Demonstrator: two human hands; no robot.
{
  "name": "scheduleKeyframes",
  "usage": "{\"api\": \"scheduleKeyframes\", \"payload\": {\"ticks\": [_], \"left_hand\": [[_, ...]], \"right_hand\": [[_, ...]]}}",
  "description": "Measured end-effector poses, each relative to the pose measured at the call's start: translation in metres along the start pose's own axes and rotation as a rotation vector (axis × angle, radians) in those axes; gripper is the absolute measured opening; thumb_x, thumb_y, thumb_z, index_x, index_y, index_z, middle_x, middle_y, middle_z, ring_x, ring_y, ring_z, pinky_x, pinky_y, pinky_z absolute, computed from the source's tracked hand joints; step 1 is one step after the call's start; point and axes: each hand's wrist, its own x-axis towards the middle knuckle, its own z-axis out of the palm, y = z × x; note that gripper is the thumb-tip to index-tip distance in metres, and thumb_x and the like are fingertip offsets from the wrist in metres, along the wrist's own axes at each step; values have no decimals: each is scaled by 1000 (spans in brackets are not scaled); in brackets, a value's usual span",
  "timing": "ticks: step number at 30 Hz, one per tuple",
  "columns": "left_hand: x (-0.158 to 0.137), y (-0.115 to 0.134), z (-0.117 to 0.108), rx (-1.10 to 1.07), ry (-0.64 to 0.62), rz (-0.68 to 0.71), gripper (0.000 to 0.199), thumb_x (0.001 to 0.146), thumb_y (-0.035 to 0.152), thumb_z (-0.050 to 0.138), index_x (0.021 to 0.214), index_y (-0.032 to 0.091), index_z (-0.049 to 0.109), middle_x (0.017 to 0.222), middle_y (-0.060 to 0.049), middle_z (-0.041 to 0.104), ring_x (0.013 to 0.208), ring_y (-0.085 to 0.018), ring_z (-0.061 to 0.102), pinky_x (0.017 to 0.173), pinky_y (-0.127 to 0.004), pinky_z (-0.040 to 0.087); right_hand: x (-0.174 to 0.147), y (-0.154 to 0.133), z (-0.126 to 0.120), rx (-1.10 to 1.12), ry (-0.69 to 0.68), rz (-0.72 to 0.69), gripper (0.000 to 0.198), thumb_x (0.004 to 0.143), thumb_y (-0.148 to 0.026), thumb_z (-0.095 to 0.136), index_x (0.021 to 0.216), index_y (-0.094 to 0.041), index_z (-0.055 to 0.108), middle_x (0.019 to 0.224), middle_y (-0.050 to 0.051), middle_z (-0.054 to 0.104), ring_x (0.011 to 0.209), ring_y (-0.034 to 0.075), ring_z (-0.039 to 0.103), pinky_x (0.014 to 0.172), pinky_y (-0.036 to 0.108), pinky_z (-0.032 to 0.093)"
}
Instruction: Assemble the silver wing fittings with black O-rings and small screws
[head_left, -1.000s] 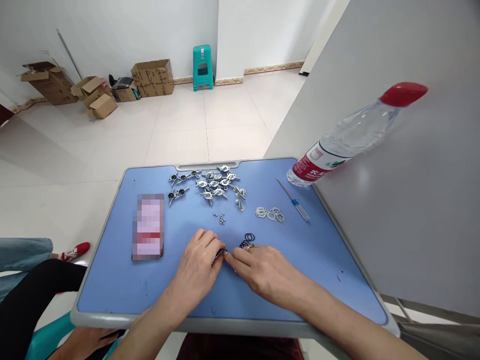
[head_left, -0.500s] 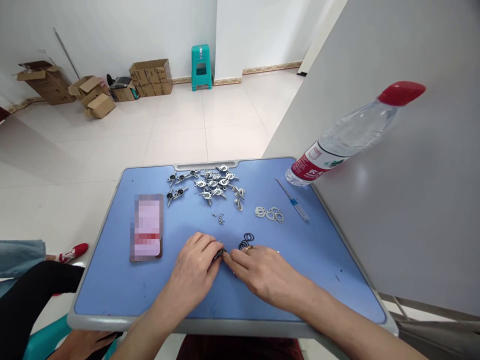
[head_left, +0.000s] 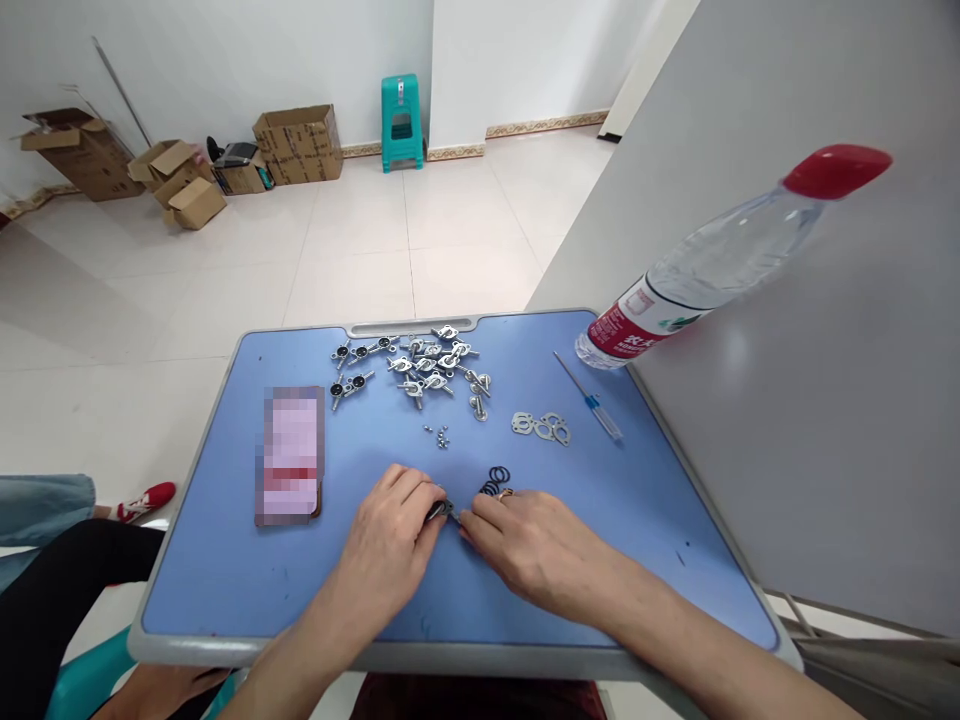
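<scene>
My left hand (head_left: 395, 522) is closed, thumb and fingers gripping a small metal fitting (head_left: 437, 511) with a dark face, just above the table's near middle. A thin grey end sticks out of the fitting toward my right hand (head_left: 529, 545), whose fingertips are pinched close to it. What those fingertips hold is too small and hidden to make out. Black rubber rings (head_left: 497, 476) lie just beyond my right hand, partly covered by it. Several tiny screws (head_left: 441, 438) are scattered farther back.
On the blue table (head_left: 360, 585) stand a pile of metal fittings (head_left: 435, 365), black-faced fittings (head_left: 361, 352), flat metal plates (head_left: 541, 427), a screwdriver (head_left: 592, 405) and a phone (head_left: 291, 455). A tilted-looking water bottle (head_left: 697, 270) is at the right edge. A seated person's leg (head_left: 82, 570) is at left.
My right fingertips have drawn slightly right, away from the fitting, so a gap with its thin end now shows. My left hand keeps its grip. The view has shifted slightly.
</scene>
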Motion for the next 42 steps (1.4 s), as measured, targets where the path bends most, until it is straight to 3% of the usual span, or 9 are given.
{"api": "scheduleKeyframes", "payload": {"ticks": [14, 18, 20, 23, 25, 31, 38, 42], "left_hand": [[1, -2, 1, 38, -31, 29, 15, 88, 3, 54, 97, 16, 56, 92, -5, 61, 85, -21, 51, 71, -34, 48], [1, -2, 1, 43, -31, 28, 16, 88, 3, 54, 96, 16, 56, 92, -4, 61, 84, -21, 51, 71, -34, 48], [1, -2, 1, 43, -36, 24, 16, 87, 2, 55, 95, 16, 56, 91, -4, 61, 85, -21, 51, 72, -34, 48], [1, -2, 0, 45, -40, 13, 17, 86, 2, 56, 94, 17, 56, 91, -3, 60, 85, -21, 51, 71, -34, 48], [1, -2, 0, 44, -37, 6, 17, 86, 2, 56, 93, 17, 56, 90, -3, 60, 85, -21, 51, 71, -34, 48], [1, -2, -1, 50, -35, 0, 14, 86, 4, 57, 92, 17, 58, 89, -2, 60, 84, -20, 51, 71, -33, 47], [0, -2, 0, 54, -32, 1, 14, 86, 4, 57, 90, 17, 58, 88, -2, 60, 84, -20, 51, 71, -34, 47], [0, -2, 0, 39, -35, -6, 14, 86, 4, 57, 91, 17, 58, 90, -3, 61, 85, -21, 51, 72, -34, 48]], "right_hand": [[0, -4, 5, 10, -9, 56, 28, 88, 0, 39, 71, -17, 54, 67, 1, 54, 47, 11, 39, 48, 30, 17], [2, 6, -4, 87, -11, 96, 25, 92, -9, 43, 72, -17, 57, 66, 0, 56, 48, 10, 41, 48, 29, 17], [4, 17, -8, 163, 42, 153, 21, 95, -18, 45, 80, -18, 61, 71, 0, 60, 51, 10, 46, 49, 27, 22], [12, 34, -9, 185, 173, 283, 20, 92, -11, 45, 90, -18, 63, 80, 1, 64, 58, 10, 53, 51, 24, 27], [19, 42, -5, 144, 205, 298, 22, 90, -8, 45, 93, -18, 64, 84, 2, 66, 60, 10, 54, 51, 24, 27], [38, 45, 7, -24, 65, 215, 28, 90, -6, 44, 102, -19, 66, 93, 4, 67, 56, 9, 52, 50, 25, 20], [38, 40, 5, -99, -90, 256, 26, 88, -3, 45, 94, -16, 66, 94, 6, 66, 58, 11, 52, 49, 28, 17], [37, 42, 6, -56, -92, 299, 20, 89, -6, 47, 90, -15, 65, 92, 6, 66, 59, 12, 53, 50, 28, 20]]}}
